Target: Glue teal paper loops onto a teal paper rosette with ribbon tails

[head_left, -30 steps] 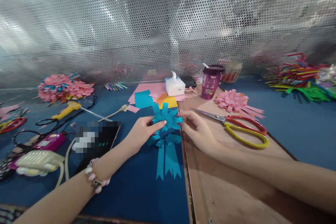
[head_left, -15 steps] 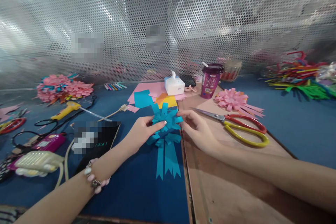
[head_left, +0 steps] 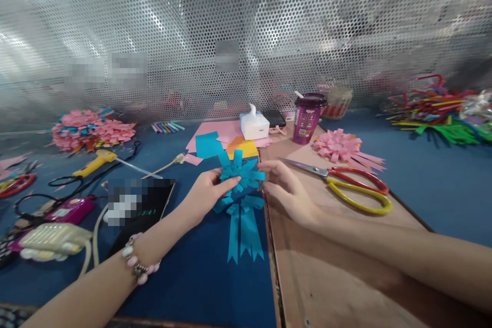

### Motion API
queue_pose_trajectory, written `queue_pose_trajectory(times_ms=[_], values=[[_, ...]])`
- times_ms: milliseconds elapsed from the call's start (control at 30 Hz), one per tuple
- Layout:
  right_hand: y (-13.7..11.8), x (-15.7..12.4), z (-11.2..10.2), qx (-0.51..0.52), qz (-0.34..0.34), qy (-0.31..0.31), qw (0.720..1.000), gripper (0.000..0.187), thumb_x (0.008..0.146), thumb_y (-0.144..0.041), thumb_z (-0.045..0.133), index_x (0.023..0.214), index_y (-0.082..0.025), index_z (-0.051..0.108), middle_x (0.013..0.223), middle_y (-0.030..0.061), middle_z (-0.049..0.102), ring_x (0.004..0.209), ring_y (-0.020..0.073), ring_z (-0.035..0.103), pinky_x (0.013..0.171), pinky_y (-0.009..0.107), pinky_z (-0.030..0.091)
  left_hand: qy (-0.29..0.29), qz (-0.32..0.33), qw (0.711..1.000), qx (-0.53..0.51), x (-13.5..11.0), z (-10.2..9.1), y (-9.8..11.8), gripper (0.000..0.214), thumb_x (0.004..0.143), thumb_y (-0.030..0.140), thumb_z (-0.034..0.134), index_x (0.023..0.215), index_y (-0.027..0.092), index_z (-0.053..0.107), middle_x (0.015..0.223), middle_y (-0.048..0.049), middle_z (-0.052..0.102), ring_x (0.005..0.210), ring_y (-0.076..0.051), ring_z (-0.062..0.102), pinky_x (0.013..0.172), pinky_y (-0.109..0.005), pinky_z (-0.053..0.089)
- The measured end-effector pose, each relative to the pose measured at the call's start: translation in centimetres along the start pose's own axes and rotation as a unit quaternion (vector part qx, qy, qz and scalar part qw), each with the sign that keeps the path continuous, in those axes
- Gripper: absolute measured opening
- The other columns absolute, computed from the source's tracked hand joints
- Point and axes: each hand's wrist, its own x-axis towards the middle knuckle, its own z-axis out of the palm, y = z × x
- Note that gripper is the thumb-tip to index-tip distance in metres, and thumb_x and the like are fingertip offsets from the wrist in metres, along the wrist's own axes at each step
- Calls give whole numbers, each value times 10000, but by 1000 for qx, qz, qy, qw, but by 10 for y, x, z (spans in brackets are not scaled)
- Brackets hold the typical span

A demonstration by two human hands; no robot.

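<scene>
A blue paper rosette point(head_left: 248, 177) with looped petals and notched tails hanging toward me is held between my hands at the middle of the view. My left hand point(head_left: 209, 192) grips its left side, thumb lying over the front of the petals. At the right edge, the fingers of my right hand point(head_left: 286, 187) close on one petal loop. A beaded bracelet point(head_left: 136, 261) circles my left wrist. To the right of my right hand lie scissors point(head_left: 346, 182) with red and yellow handles, and beyond them a pink paper rosette point(head_left: 338, 146).
Behind are a tissue box point(head_left: 254, 125), a purple cup point(head_left: 305, 118) and coloured paper sheets point(head_left: 207, 144). On the left lie a yellow glue gun point(head_left: 94, 162), a tablet-like device point(head_left: 161, 205), a power strip point(head_left: 73, 210) and pink paper flowers point(head_left: 90, 130). A perforated metal panel point(head_left: 192, 36) stands behind.
The right-hand petal loop and my right fingers have shifted slightly. My left hand keeps its hold, and the view has moved a little.
</scene>
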Motion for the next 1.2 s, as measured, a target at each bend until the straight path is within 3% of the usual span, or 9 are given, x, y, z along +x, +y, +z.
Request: queue_pose_trajectory(times_ms=[200,400,567,933,1200], values=[[2,1,2,-42,0,24,999,240,862,-313,537,1075,-208,509,1018,53,566,869,165,548,711,304,478,-11,-14,1000,-8,-3,3,3,289,742,402,687,888,156,645,687,5,597,538,-91,450,499,-199,371],[3,-1,2,-56,1,13,998,261,866,-308,529,1107,-210,504,964,44,552,786,152,531,649,293,466,-26,-11,999,-27,-5,5,5,331,747,428,681,953,171,654,818,-21,658,627,-119,541,565,-219,438],[4,-1,1,-31,-4,5,1000,291,835,-251,524,1122,-212,492,970,37,551,802,155,529,705,311,463,-3,-16,1000,1,-4,3,1,326,733,444,691,910,173,661,750,0,652,578,-108,520,522,-204,408],[-1,2,2,5,30,7,1000,275,836,-305,537,1087,-199,510,977,46,585,878,173,565,757,325,471,-25,32,999,-11,-3,5,6,312,764,382,672,1013,194,679,1029,-56,707,909,-217,638,808,-323,501],[1,2,-2,78,59,-59,993,256,862,-320,496,1093,-221,544,941,25,593,871,175,580,767,332,486,8,93,994,48,-2,1,8,268,761,388,672,932,183,694,980,-43,705,982,-242,610,887,-332,459]])
